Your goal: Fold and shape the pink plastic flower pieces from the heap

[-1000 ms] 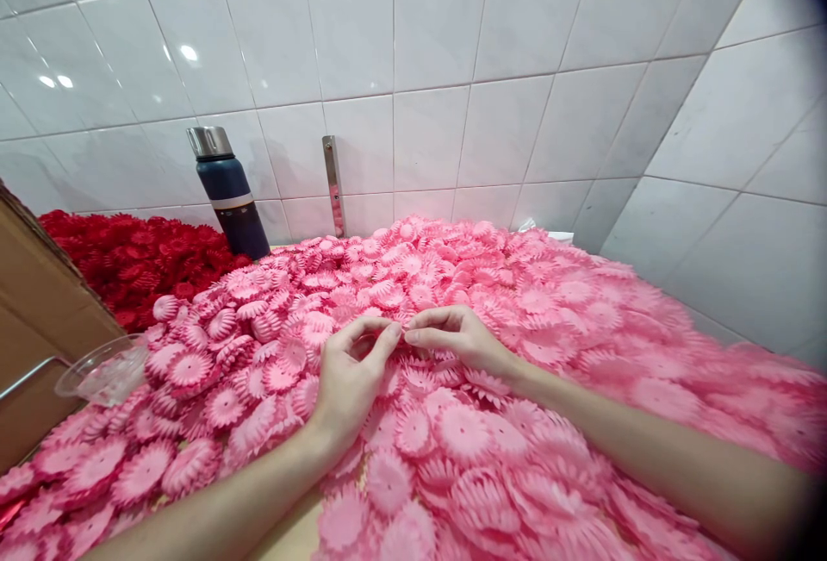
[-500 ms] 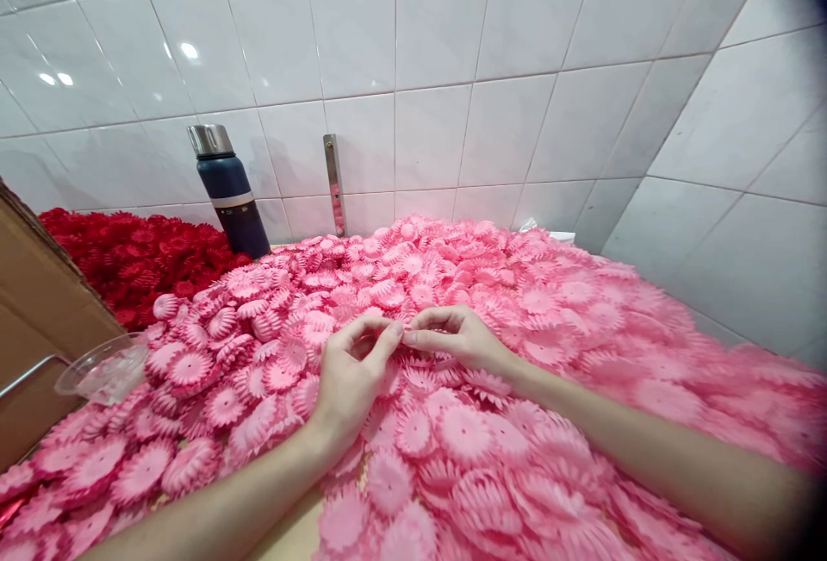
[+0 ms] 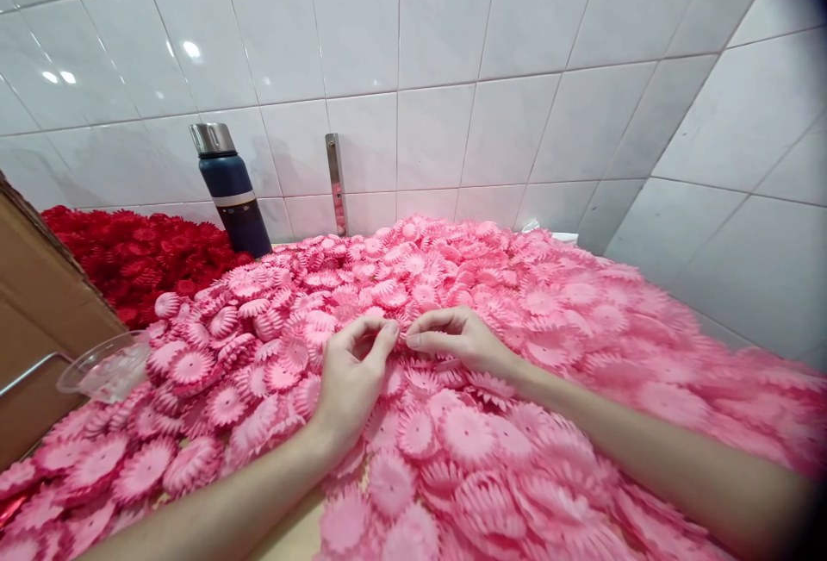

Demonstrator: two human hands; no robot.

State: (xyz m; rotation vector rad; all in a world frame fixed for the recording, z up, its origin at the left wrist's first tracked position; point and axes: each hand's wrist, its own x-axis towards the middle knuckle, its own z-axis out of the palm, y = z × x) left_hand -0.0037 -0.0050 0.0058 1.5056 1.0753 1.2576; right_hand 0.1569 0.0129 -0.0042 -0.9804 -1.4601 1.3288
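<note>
Moved since the earlier frame: the fingertips of my left hand (image 3: 349, 384) and my right hand (image 3: 475, 344), now slightly farther apart where they had almost met; pile and bottle lie as before. Hands, two, bare: left entering from lower left, wrist bent upward, thumb and forefinger arched into a ring; right entering from lower right, forearm low and slanting, palm down, fingers bent and pointing left toward the other hand. In each, thumb and forefinger are brought close at the tips; whether they pinch anything, I cannot tell. Pink scalloped discs (image 3: 469, 433), too many to count: heaped beneath and all around my fingers, just below the tips, spreading to both sides and back to the tiled wall (image 3: 439, 18). Red discs (image 3: 148, 255), one heap, uncounted, at far left. Bottle, one, dark blue with steel cap (image 3: 236, 199), upright near the wall. Metal strip, one (image 3: 335, 186), against the tiles. Cardboard box, one (image 3: 48, 320), left edge. Clear plastic dish, one (image 3: 107, 369), beside the box. Table, one (image 3: 294, 531), pale yellow, a patch showing near my left forearm.
</note>
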